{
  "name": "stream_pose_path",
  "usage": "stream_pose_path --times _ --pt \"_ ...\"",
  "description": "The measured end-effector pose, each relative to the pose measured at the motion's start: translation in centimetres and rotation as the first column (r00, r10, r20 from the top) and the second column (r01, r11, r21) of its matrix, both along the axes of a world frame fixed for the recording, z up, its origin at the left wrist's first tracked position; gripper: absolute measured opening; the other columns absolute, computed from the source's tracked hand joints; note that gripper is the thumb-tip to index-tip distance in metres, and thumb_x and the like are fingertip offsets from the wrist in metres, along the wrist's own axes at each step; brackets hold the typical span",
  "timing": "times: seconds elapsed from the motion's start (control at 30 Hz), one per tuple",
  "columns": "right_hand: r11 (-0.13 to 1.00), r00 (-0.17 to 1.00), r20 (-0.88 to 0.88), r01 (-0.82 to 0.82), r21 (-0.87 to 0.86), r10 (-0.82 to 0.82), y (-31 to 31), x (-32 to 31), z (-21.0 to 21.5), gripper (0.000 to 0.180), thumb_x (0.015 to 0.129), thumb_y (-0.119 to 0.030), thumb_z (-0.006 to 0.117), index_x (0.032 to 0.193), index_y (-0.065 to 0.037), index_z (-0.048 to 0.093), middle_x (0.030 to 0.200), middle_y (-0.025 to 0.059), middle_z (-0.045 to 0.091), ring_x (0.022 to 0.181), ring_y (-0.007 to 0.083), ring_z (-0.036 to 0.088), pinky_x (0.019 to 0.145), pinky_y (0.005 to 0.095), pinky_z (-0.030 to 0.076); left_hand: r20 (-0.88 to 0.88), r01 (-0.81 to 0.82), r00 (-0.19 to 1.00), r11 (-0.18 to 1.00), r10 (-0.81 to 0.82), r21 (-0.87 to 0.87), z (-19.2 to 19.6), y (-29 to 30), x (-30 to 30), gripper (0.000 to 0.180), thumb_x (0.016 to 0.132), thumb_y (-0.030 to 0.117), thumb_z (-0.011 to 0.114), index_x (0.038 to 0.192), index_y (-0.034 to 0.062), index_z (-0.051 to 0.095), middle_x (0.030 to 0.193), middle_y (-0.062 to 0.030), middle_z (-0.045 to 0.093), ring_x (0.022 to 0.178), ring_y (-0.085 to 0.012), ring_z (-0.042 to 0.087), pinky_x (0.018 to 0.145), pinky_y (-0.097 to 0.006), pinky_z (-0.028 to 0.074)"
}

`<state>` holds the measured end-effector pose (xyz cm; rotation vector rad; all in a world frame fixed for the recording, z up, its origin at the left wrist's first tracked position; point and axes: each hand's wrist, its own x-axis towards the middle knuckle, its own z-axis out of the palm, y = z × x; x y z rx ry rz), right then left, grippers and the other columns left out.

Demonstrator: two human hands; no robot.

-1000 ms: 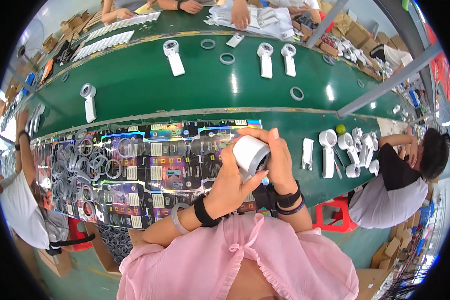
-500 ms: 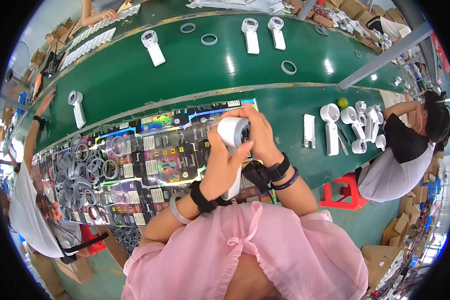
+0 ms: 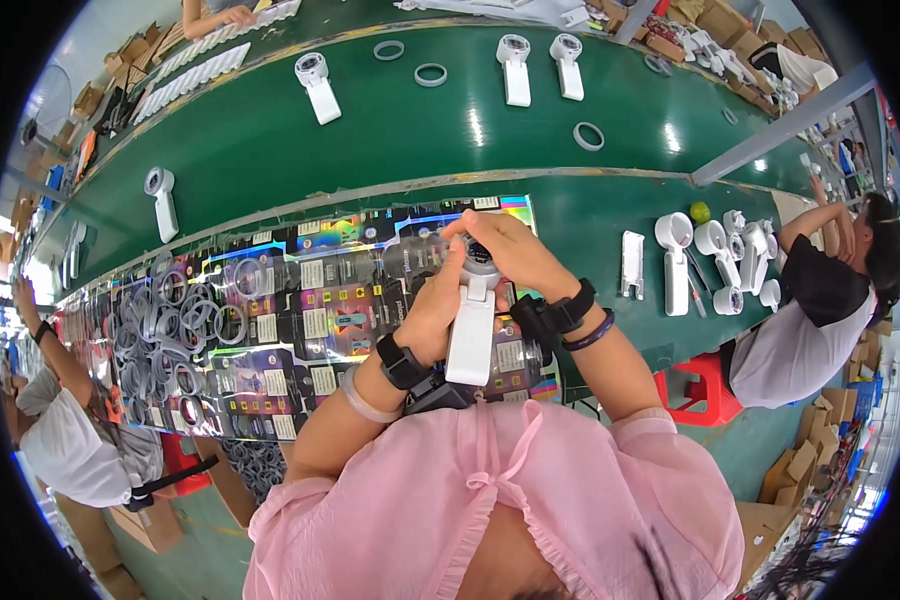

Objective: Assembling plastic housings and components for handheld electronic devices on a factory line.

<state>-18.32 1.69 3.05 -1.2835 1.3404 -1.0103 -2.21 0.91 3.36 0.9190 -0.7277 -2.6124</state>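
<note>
Between my two hands is a white handheld fan (image 3: 471, 345), its flat handle pointing toward me and its round head facing up with a grey rim. My left hand (image 3: 434, 312) is closed on the left side of the head. My right hand (image 3: 511, 250) is wrapped over the far right side of it, pressing at the rim. Fingers cover much of the head. To the left lies a heap of grey plastic rings (image 3: 170, 325) on a sheet of printed dark packaging (image 3: 355, 270) that covers the worktop.
Several white fans, one a fan (image 3: 317, 88), and loose grey rings (image 3: 588, 136) lie on the green belt (image 3: 410, 130) beyond. At right are white fan housings (image 3: 674, 265), a white plate (image 3: 632, 265) and a green round fruit (image 3: 700, 212). Co-workers sit at both sides; a metal post (image 3: 780, 125) slants at right.
The fan has turned in my hands: its head, tilted sideways before, now faces up and its whole handle shows. At left, a co-worker's arm has drawn down, and another fan shows on the belt.
</note>
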Motion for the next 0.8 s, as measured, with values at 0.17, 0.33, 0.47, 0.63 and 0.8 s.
stream_pose_path --times 0.17,0.33,0.47,0.63,0.8 --pt "0.954 0.967 -0.206 -0.198 -0.228 0.151 1.4 -0.5 1.8 0.048 0.097 -0.040 0.049 0.123 0.000 0.056 0.122 0.0130 0.057 0.114 0.0243 0.051 0.100 0.0382 0.039 -0.004 -0.021 1.000 0.999 0.022 0.027 0.2 0.0 0.6 0.067 0.095 0.065 0.026 0.108 0.0069 0.057 0.082 -0.0085 0.064 0.065 -0.0176 0.063 0.052 -0.031 0.055" --pt "0.916 0.820 -0.569 -0.272 -0.296 0.060 3.1 -0.8 5.1 0.057 0.077 -0.026 0.075 0.127 -0.008 0.054 0.119 0.0146 0.053 0.110 0.0324 0.053 0.090 0.0394 0.048 0.124 -0.071 0.989 0.991 0.084 -0.112 0.7 0.8 0.8 0.068 0.093 0.068 0.026 0.117 0.0100 0.054 0.090 -0.0068 0.065 0.070 -0.0160 0.065 0.059 -0.029 0.054" --pt "0.881 0.704 -0.703 -0.269 -0.389 -0.096 4.6 0.6 8.4 0.061 0.069 -0.010 0.076 0.126 -0.007 0.054 0.121 0.0124 0.054 0.106 0.0328 0.056 0.088 0.0389 0.050 -0.067 -0.097 0.993 0.995 0.095 -0.020 0.9 1.0 1.2 0.071 0.092 0.069 0.026 0.137 0.0168 0.039 0.095 -0.0060 0.064 0.074 -0.0156 0.066 0.060 -0.031 0.056" --pt "0.808 0.701 -0.662 -0.213 -0.550 -0.266 6.4 1.9 10.8 0.060 0.066 -0.004 0.071 0.123 -0.007 0.056 0.122 0.0109 0.058 0.108 0.0320 0.057 0.088 0.0383 0.051 -0.224 -0.147 0.969 0.970 0.102 -0.193 4.2 1.1 1.7 0.071 0.094 0.067 0.025 0.140 0.0151 0.035 0.110 -0.0094 0.060 0.084 -0.0164 0.065 0.067 -0.036 0.060" --pt "0.659 0.662 -0.650 -0.304 -0.689 -0.374 7.0 1.9 11.0 0.048 0.069 -0.006 0.065 0.117 -0.007 0.061 0.120 0.0086 0.059 0.107 0.0311 0.059 0.081 0.0390 0.055 -0.309 -0.215 0.947 0.893 0.091 -0.395 3.7 2.1 1.8 0.065 0.099 0.056 0.023 0.146 0.0104 0.026 0.127 -0.0093 0.050 0.109 -0.0190 0.057 0.088 -0.037 0.052"
